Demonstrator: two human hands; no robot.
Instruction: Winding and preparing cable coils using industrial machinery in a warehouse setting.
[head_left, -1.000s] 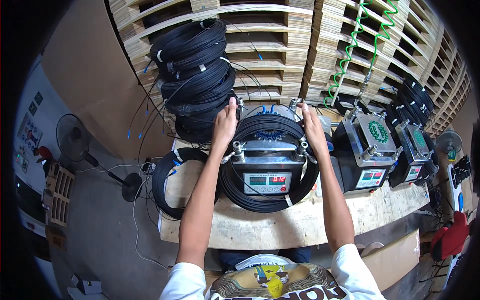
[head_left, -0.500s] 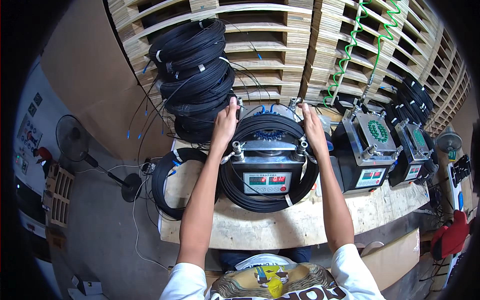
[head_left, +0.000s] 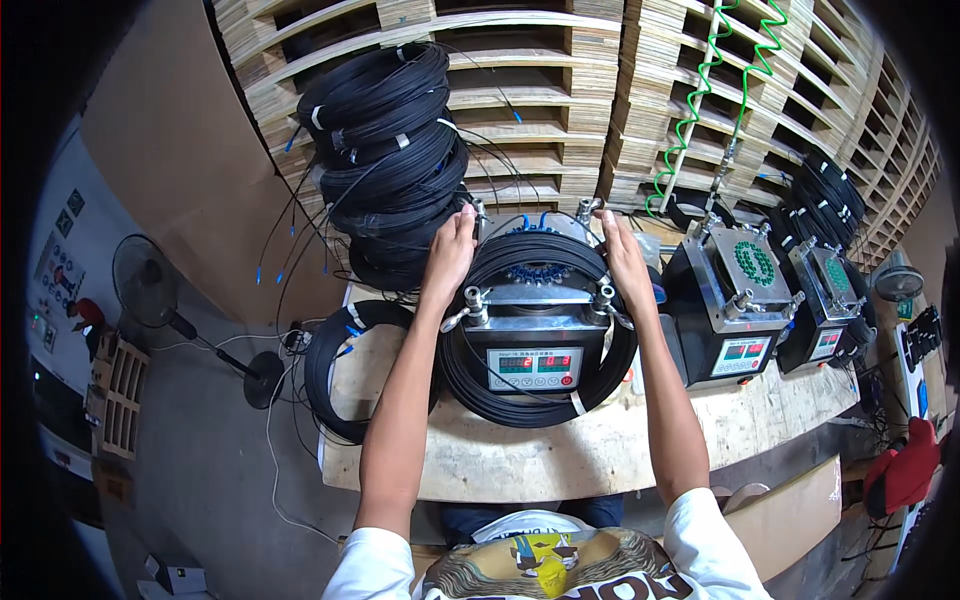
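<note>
Both arms are stretched out over the bench (head_left: 520, 465), and each hand is on the big black cable coil (head_left: 540, 385) that lies draped around the middle machine (head_left: 535, 335). The left hand (head_left: 452, 252) lies flat on the coil's upper left arc, fingers spread and pointing away from the person, not curled round anything. The right hand (head_left: 622, 258) does the same on the upper right arc, palm down and fingers loose, its grip apart as well. So the coil is pressed under two flat palms, not clamped.

The coil sits near the middle of the bench, ringing the machine: its far side runs behind the metal top plate, and its near side hangs toward the front edge, passing under the panel with red digits (head_left: 536, 366). Two silver knobs stand on the machine's front corners, just inside the forearms.

At the far left corner a tall stack of black coils (head_left: 390, 150) rises, touching the wooden pallets (head_left: 560, 100) behind it. Another loose coil (head_left: 345, 365) hangs over the left edge. Toward the right edge stands a second machine (head_left: 735, 300) with a green disc on top, and a third (head_left: 828, 300) just beyond it. Green spiral hoses (head_left: 700, 100) hang down over the pallets. A standing fan (head_left: 150, 280) is on the floor off the left edge.
</note>
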